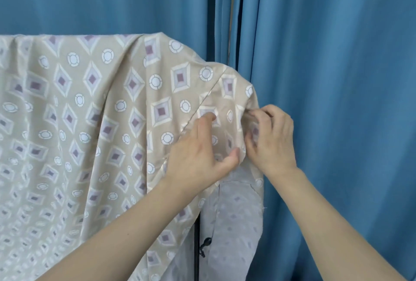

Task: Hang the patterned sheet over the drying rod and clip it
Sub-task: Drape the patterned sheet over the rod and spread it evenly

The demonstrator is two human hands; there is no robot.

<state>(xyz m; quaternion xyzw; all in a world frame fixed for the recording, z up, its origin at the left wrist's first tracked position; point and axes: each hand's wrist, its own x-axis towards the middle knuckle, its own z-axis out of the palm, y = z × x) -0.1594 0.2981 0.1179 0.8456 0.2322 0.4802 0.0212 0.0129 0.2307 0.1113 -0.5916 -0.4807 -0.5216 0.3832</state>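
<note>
At rack's right end: beige diamond-and-circle patterned cotton sheet (94,105) is draping over (rod hidden).
Left hand (198,154): grip is pinching sheet.
Right hand (270,139): grip is pinching sheet's edge.

The patterned sheet (94,109), beige with mauve diamonds and white circles, hangs draped over the hidden drying rod, creased, its right end bunched and folded, pale underside showing below.

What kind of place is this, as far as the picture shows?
Probably an indoor room at home, used for drying laundry. Blue curtains fill the background, a patterned sheet hangs over a rod that it hides, and a black stand pole shows below the sheet.
</note>
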